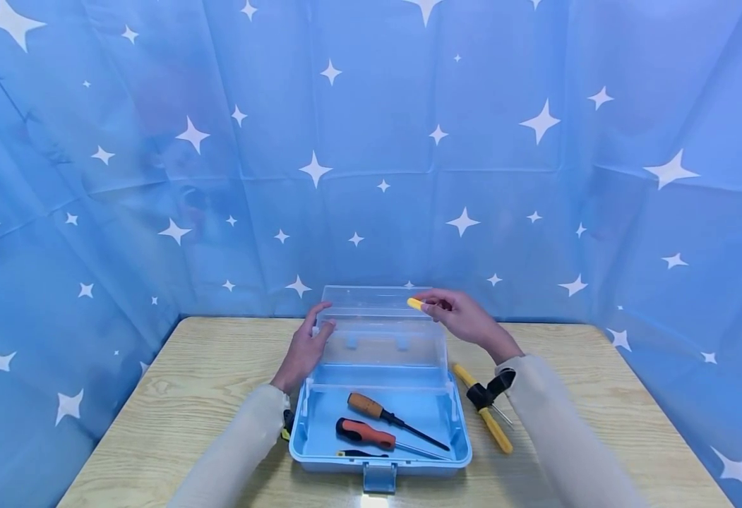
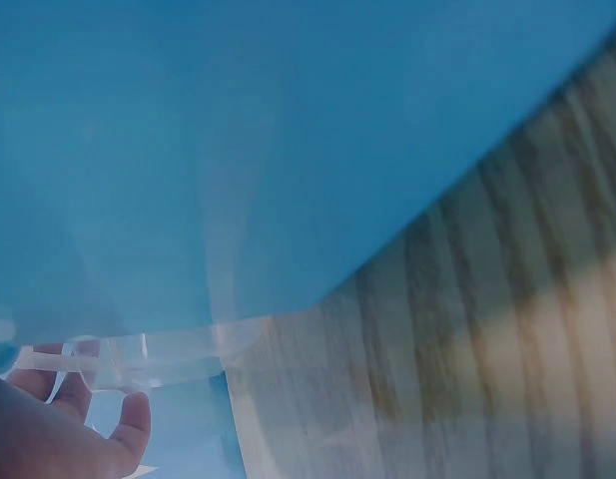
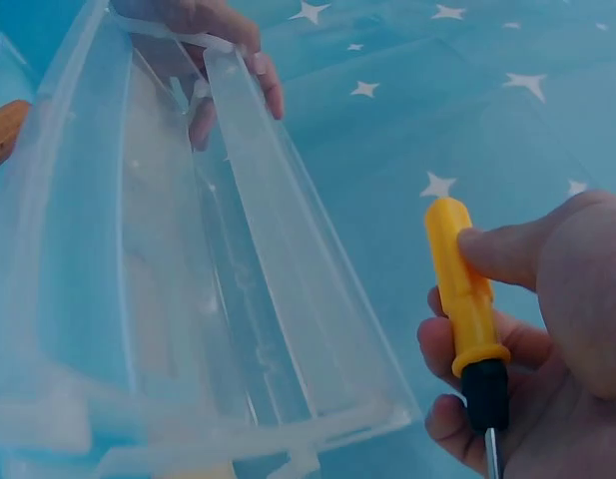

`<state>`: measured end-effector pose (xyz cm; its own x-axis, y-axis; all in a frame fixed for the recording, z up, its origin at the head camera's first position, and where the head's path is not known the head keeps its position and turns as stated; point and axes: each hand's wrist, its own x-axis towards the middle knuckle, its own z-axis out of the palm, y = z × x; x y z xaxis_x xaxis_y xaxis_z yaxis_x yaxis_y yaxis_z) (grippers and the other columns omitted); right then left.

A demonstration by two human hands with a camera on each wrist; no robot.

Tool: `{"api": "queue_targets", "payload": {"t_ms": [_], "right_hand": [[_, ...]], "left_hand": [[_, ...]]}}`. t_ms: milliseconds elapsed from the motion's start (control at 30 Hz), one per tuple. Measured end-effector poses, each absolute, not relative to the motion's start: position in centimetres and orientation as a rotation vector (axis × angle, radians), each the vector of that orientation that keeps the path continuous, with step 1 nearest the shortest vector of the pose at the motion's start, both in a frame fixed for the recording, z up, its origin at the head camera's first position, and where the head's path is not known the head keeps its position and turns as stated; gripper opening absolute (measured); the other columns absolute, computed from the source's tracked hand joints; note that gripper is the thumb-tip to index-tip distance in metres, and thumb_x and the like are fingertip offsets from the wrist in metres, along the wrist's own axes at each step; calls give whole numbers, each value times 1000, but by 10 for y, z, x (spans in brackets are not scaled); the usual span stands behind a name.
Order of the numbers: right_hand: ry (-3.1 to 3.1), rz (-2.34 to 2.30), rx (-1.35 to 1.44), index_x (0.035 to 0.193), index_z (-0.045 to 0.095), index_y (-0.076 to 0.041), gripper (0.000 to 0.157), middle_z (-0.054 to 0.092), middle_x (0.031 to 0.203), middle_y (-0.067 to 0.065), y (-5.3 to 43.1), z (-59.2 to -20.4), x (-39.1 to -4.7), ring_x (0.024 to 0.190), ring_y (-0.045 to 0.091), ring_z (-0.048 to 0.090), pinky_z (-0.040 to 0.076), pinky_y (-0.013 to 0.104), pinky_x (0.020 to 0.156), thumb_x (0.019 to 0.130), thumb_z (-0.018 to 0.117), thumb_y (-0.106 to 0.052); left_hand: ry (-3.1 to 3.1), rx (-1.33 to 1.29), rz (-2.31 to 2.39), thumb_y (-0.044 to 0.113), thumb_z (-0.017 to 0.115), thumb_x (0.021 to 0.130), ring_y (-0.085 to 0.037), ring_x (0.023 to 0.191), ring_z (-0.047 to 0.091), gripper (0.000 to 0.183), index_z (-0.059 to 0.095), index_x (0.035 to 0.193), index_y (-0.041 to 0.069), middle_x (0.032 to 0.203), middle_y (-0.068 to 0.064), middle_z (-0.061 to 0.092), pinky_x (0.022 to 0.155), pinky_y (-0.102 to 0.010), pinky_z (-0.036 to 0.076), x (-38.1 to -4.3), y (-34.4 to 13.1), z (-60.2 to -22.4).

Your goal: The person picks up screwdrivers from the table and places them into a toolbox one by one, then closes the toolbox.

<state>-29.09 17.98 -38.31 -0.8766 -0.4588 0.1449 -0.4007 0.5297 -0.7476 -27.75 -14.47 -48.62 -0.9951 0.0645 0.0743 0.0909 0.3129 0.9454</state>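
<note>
My left hand (image 1: 303, 349) grips the left edge of the clear raised lid (image 1: 380, 346) of a light blue toolbox (image 1: 332, 466). In the right wrist view its fingers curve over the lid's far end. A screwdriver (image 3: 462, 279) with a yellow handle, black collar and metal shaft is held in my right hand (image 1: 462, 317), above the lid's right side, thumb pressed on the handle. Inside the box lie a brown-handled screwdriver (image 1: 364, 405), a red-and-black-handled screwdriver (image 1: 367, 433) and a small black tool (image 1: 361, 454) with a yellow end.
On the wooden table (image 1: 218, 367), right of the box, lie yellow-handled tools (image 1: 496, 432), partly hidden by the right wrist's gear. A yellow item (image 1: 284, 433) peeks out at the box's left side. Behind the table hangs a blue star-patterned cloth (image 1: 371, 141).
</note>
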Motion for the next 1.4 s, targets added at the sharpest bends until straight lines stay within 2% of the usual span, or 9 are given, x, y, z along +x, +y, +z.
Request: {"api": "queue_targets", "payload": {"t_ms": [167,300,467,667,933,1400], "right_hand": [[2688,-1268,-744,130,65,-15,29,62,92,14,170,-379,-295,73,25,51,47,32,63,104,54,-20],[2679,-1257,-768,130,65,-13,29,64,99,14,163,-377,-298,78,27,55,50,35,67,103,54,-19],[2659,-1248,-793,129,65,-11,29,65,102,16,156,-378,-301,78,29,56,48,35,65,103,54,-19],[2673,-1210,-784,128,66,-11,29,66,100,9,147,-382,-306,75,24,54,47,33,62,102,56,-21],[2688,-1177,-786,126,68,-14,27,65,103,4,130,-386,-308,80,22,55,50,32,68,102,57,-17],[2680,-1100,-802,125,69,-16,26,66,108,1,114,-390,-309,87,18,57,52,31,76,101,59,-18]], "left_hand": [[-2531,-149,-1828,71,45,93,-37,140,39,51,37,141,54,158,0,33,106,-68,35,-277,-145,-486],[-2529,-145,-1822,71,44,93,-37,140,40,52,36,141,53,158,-1,34,107,-67,35,-277,-144,-486],[-2528,-136,-1832,71,45,93,-37,139,41,53,35,142,53,158,-1,33,106,-67,36,-276,-144,-485],[-2527,-132,-1837,70,45,93,-37,138,43,52,35,142,54,157,-1,35,105,-67,37,-276,-143,-486],[-2528,-144,-1812,70,44,93,-35,139,41,52,35,142,54,158,1,33,107,-66,36,-278,-144,-487],[-2533,-140,-1815,68,44,95,-35,132,49,50,34,142,55,152,-1,42,103,-65,41,-279,-145,-488]]}}
